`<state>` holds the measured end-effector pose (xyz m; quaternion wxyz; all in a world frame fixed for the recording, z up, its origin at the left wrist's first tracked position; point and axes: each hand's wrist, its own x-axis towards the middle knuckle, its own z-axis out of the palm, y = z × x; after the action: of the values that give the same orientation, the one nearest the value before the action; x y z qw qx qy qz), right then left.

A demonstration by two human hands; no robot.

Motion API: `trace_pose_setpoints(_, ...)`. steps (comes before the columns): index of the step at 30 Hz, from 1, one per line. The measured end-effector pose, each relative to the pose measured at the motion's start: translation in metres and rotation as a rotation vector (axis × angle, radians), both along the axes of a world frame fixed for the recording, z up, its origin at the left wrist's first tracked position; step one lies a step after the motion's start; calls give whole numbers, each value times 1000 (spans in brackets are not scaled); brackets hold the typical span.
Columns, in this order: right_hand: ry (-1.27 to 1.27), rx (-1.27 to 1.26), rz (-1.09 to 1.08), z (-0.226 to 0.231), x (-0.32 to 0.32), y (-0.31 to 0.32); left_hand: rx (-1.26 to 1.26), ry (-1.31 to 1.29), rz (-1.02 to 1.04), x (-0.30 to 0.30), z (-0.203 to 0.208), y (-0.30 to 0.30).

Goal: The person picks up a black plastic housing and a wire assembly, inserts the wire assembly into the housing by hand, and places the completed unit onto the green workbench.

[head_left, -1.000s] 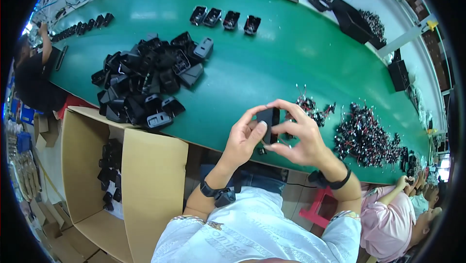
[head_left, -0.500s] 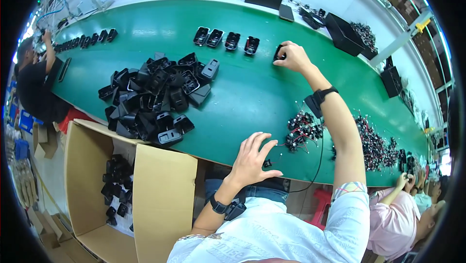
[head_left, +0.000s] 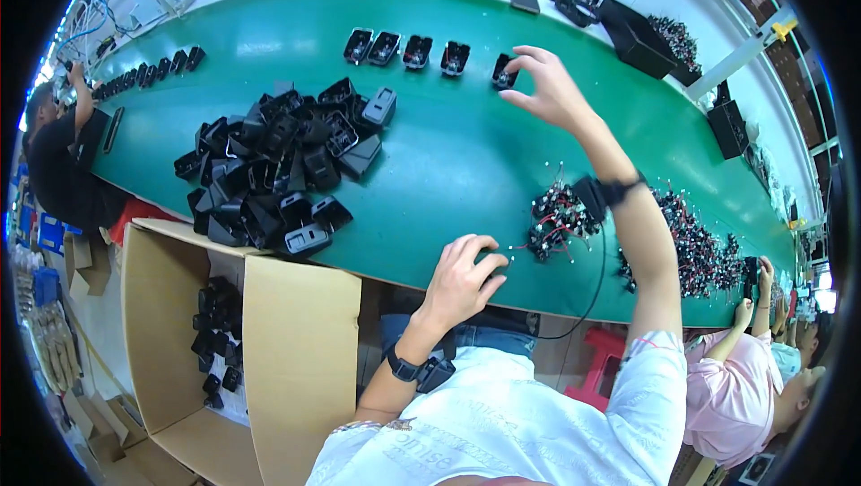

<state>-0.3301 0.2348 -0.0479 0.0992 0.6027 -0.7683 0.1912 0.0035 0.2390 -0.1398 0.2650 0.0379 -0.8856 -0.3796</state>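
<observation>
My right hand (head_left: 549, 90) is open above the green table, thumb and fingers spread. Just left of its fingertips lies a black plastic housing (head_left: 504, 73) with small parts inside. It stands at the right end of a row with several similar open housings (head_left: 417, 53). My left hand (head_left: 462, 282) is at the table's near edge, its fingers curled in toward the thumb. A wire end with a white tip shows by those fingertips; whatever they hold is hidden. Right of it lies a small heap of wired black components (head_left: 558, 224) with red leads.
A large pile of black housings (head_left: 287, 150) covers the table's left part. An open cardboard box (head_left: 300, 351) stands against the near edge. More wired components (head_left: 686, 248) lie to the right. Black bins (head_left: 635, 38) line the back. Co-workers sit at both ends; a cable hangs from my right wrist.
My right hand has let go of the black housing and drawn back, opening. My left hand's spread fingers have curled in at the table edge, where a small black component lay. The view has shifted slightly.
</observation>
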Motion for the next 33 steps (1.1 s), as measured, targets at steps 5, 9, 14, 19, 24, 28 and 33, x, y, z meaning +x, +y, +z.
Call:
trace_pose_setpoints(5,-338,30,171,24,152,125,298,19,52,-2,3,-3)
trace_pose_setpoints(9,-823,-19,-117,-18,224,152,828,24,-4,-11,7,-5)
trace_pose_setpoints(14,-705,-282,-151,-49,239,139,1279,-70,-151,-13,24,-8)
trace_pose_setpoints(19,-833,-383,-178,-48,230,147,15,235,557,8,35,-58)
trace_pose_setpoints(24,-942,-322,-263,-60,227,165,-306,60,1111,24,27,-93)
trace_pose_setpoints(28,-909,-394,-290,-67,228,172,-111,-9,983,23,7,-91)
trace_pose_setpoints(33,-885,-445,-229,-75,226,163,274,78,428,-5,7,-48)
